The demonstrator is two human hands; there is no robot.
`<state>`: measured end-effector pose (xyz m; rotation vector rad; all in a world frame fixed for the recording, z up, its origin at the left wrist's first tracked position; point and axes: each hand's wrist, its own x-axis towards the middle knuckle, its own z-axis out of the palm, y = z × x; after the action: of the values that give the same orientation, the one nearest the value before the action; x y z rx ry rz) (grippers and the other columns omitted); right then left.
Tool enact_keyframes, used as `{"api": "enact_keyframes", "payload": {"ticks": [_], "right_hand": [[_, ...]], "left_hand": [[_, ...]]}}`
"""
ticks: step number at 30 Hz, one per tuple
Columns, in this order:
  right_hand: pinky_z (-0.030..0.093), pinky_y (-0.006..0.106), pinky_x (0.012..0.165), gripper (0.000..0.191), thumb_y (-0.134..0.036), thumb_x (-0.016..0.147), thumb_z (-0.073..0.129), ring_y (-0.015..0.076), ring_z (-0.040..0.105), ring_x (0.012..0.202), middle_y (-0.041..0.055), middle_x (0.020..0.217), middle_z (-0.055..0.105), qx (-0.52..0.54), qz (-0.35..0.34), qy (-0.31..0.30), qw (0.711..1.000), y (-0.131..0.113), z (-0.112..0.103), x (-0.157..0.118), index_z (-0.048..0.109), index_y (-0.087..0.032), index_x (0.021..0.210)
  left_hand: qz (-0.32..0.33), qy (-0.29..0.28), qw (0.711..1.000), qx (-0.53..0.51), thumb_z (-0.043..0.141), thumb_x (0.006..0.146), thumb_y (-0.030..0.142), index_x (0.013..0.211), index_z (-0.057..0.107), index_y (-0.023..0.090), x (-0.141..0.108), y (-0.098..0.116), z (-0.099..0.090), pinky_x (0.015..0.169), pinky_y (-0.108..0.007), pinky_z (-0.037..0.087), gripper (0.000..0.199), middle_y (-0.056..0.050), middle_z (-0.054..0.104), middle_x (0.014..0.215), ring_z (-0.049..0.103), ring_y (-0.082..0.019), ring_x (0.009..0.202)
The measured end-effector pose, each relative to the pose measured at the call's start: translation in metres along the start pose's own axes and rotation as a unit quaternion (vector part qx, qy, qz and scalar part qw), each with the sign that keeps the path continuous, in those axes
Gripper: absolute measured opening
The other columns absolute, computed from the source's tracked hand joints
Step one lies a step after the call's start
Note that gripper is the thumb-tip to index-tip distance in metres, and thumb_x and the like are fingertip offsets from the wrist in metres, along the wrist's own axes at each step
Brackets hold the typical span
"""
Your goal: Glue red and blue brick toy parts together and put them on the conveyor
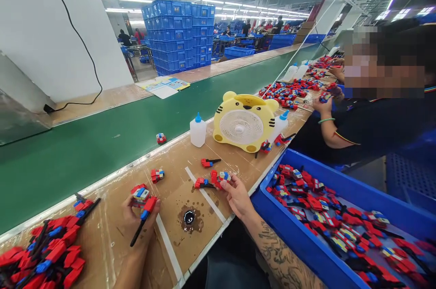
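Observation:
My left hand (135,221) is closed around a red, blue and white plastic toy part (141,193) and a red-and-blue piece with a black rod (144,218). Their exact joint is hard to make out. To the right, my right hand (238,196) pinches a red toy part with a white, blue and yellow face (224,176) above the brown work surface. Close to those fingers lies a red-and-blue piece (201,183). Between my hands is a small cup of dark liquid (189,217), ringed by wet spots. Another red toy part (157,175) rests beyond my left hand.
A heap of red parts (51,248) lies at left; a blue bin (272,196) of them stands at right. A white bottle (198,131) and a yellow fan (243,121) stand behind. A green conveyor belt (102,139) runs along the far side. A co-worker's hand (323,105) is at right.

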<state>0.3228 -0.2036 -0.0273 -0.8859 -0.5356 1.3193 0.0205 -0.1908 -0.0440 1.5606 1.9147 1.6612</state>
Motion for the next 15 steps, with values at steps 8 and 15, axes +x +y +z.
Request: {"api": "enact_keyframes", "payload": {"ticks": [8,15], "right_hand": [[0.053,0.035,0.080,0.045,-0.035,0.064,0.089,0.0187,0.065,0.081,0.0033,0.092,0.072,-0.095,0.007,-0.058,0.994,0.016,0.038,0.005,0.068,-0.019,0.100],[0.050,0.037,0.089,0.046,-0.032,0.065,0.087,0.0209,0.066,0.092,0.0048,0.101,0.072,-0.146,0.060,-0.217,0.963,0.028,0.089,0.005,0.066,-0.019,0.104]], "left_hand": [[0.005,0.035,0.994,0.101,0.073,0.069,0.059,0.117,0.053,0.022,-0.001,0.003,-0.001,0.083,-0.047,0.051,0.063,-0.009,0.062,0.105,0.063,-0.029,0.092],[-0.008,0.027,0.994,0.105,0.076,0.068,0.057,0.115,0.052,0.019,0.000,0.001,-0.005,0.084,-0.044,0.051,0.065,-0.009,0.062,0.106,0.063,-0.027,0.093]]}}
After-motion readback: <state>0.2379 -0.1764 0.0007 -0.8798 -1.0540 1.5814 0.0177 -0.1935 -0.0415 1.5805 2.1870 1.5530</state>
